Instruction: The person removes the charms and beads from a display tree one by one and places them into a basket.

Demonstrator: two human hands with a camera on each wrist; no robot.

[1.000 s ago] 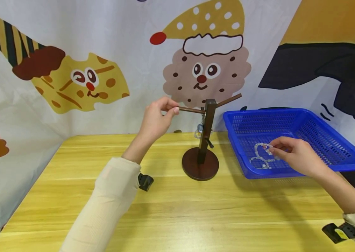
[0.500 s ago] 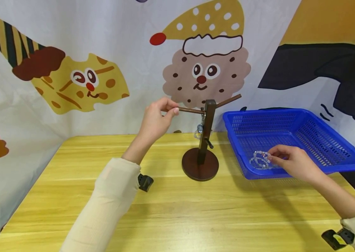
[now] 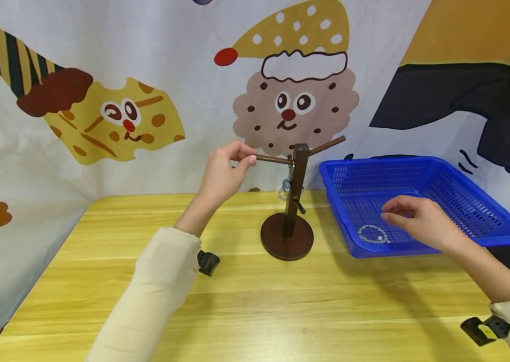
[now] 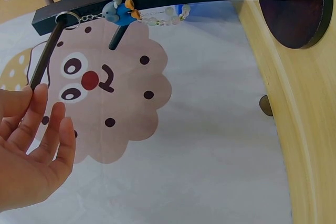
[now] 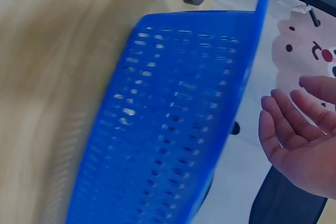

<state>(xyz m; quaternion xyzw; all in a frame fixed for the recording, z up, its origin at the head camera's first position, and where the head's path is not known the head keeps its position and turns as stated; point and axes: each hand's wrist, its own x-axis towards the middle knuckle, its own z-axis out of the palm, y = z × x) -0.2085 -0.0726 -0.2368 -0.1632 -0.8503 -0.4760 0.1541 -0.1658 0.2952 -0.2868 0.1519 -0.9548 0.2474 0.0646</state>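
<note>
My left hand (image 3: 226, 171) pinches the end of a thin brown peg (image 3: 273, 159) that sticks out from a dark wooden stand (image 3: 297, 186). Near the post, a keychain (image 4: 119, 13) with a blue figure and a string of clear beads (image 4: 163, 20) hangs by its ring from this peg. Over the blue basket (image 3: 339, 211) is my right hand (image 3: 422, 221), its fingers loosely bent and nothing visible between them. Below its fingertips, a clear beaded loop (image 3: 373, 234) lies on the basket floor at the front left. The right wrist view shows relaxed fingers (image 5: 283, 116) outside the basket's rim.
The stand's round base (image 3: 287, 246) rests on a yellow wood-grain table (image 3: 255, 306), left of the basket. Other pegs (image 3: 328, 145) jut from the post. A cloth with cartoon prints (image 3: 209, 100) hangs behind the table.
My right hand held beaded strands; it lowered them into the basket, let go, and rose slightly. One loop now lies there. The left hand stays on the peg.
</note>
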